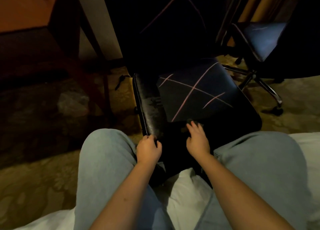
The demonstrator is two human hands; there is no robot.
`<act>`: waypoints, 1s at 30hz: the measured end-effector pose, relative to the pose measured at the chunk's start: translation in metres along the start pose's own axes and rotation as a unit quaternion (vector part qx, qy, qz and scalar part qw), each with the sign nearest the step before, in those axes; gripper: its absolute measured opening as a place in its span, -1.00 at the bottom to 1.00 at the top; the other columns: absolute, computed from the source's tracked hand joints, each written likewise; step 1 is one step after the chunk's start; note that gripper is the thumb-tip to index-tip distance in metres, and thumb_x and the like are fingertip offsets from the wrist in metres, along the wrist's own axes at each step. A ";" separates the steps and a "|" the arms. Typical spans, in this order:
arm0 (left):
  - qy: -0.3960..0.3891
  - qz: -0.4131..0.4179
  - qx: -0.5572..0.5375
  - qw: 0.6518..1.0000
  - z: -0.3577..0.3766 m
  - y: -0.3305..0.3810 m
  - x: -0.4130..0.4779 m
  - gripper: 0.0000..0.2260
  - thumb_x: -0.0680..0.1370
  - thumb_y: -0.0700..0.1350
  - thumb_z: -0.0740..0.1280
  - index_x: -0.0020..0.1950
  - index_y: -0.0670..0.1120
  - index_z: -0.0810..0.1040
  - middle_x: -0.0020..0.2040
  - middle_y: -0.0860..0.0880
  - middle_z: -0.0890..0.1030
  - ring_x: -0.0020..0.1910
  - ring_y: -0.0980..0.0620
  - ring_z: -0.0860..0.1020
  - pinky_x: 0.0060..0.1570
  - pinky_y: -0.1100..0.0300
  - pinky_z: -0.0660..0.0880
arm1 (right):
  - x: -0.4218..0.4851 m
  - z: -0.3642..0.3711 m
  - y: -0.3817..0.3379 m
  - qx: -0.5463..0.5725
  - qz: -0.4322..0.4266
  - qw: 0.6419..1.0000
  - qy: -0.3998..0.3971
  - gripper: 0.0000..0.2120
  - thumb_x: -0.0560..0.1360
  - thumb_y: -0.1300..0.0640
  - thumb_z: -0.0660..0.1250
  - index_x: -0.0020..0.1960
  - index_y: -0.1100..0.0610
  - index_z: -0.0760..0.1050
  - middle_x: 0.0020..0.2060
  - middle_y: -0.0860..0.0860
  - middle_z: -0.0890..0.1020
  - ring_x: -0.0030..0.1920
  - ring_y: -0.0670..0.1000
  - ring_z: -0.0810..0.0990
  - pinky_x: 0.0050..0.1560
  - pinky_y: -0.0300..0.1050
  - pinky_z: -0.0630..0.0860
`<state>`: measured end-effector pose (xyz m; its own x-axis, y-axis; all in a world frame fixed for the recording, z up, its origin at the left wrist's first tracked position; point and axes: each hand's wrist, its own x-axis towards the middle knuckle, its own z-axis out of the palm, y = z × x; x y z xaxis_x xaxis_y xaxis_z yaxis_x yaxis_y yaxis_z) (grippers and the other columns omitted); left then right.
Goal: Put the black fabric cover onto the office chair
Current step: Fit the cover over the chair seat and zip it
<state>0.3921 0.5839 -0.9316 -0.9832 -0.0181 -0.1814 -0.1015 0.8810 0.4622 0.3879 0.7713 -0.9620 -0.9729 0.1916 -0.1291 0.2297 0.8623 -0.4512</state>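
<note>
The office chair [149, 101] stands in front of my knees, its worn black seat bare along the left side. The black fabric cover [195, 91], marked with thin pink lines, lies over the right part of the seat and up the backrest. My left hand [149, 149] is curled round the seat's front left corner, where the cover's dark edge hangs. My right hand [197, 139] rests on the cover at the seat's front edge, fingers spread and slightly bent. The cover's front edge is lost in shadow between my legs.
A second office chair [259, 39] with a wheeled base stands at the back right. A dark wooden desk [57, 27] is at the left. I sit on white bedding [187, 195], in light jeans. Patterned carpet lies all around.
</note>
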 end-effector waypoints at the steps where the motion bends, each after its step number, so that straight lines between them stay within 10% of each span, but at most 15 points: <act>1: -0.001 0.000 -0.004 1.000 0.000 0.000 0.000 -0.77 0.58 -0.05 0.24 0.16 -0.11 0.56 0.04 -0.09 0.56 0.00 -0.07 0.55 -0.02 0.09 0.46 | -0.002 0.002 0.000 0.005 -0.015 1.000 -0.008 -0.44 0.52 0.32 0.17 0.50 0.08 0.26 0.53 -0.02 0.19 0.54 0.06 0.05 0.51 -0.09 0.10; 7: 0.003 -0.007 0.002 1.000 0.003 0.002 -0.001 -0.71 0.58 -0.04 0.24 0.25 -0.11 0.51 0.11 -0.11 0.54 0.06 -0.08 0.53 0.03 0.08 0.46 | -0.001 -0.009 0.026 0.046 -0.049 0.998 -0.004 -0.46 0.49 0.37 0.20 0.44 0.08 0.37 0.49 0.00 0.28 0.51 0.05 0.16 0.48 -0.10 0.14; 13: -0.006 -0.010 0.016 1.000 0.007 0.005 -0.001 -0.64 0.58 -0.04 0.23 0.36 -0.09 0.45 0.19 -0.12 0.53 0.15 -0.11 0.49 0.12 0.04 0.47 | -0.004 -0.020 0.058 0.098 0.166 0.975 0.113 -0.49 0.53 0.22 0.28 0.47 0.16 0.30 0.53 0.12 0.15 0.50 0.17 0.13 0.45 0.02 0.14; 19: -0.015 -0.009 0.038 0.999 0.007 0.007 -0.001 -0.61 0.57 -0.03 0.22 0.39 -0.08 0.42 0.21 -0.12 0.51 0.18 -0.11 0.48 0.14 0.05 0.47 | 0.008 -0.017 0.038 0.139 0.205 0.965 0.087 -0.45 0.57 0.14 0.24 0.52 0.16 0.19 0.55 0.12 0.06 0.54 0.17 0.00 0.48 0.02 0.04; 30: -0.024 0.000 0.049 0.999 0.008 0.003 -0.005 -0.55 0.58 -0.03 0.23 0.48 -0.05 0.34 0.37 -0.08 0.42 0.34 -0.05 0.38 0.28 0.11 0.39 | -0.003 0.011 -0.019 -0.020 -0.102 0.993 -0.051 -0.43 0.53 0.25 0.18 0.52 0.08 0.21 0.54 0.01 0.16 0.54 0.08 0.03 0.53 -0.03 0.01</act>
<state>0.3984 0.5909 -0.9364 -0.9746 0.0030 -0.2241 -0.0835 0.9230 0.3756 0.3867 0.7495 -0.9630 -0.9909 -0.0355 -0.1296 0.0255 0.8970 -0.4412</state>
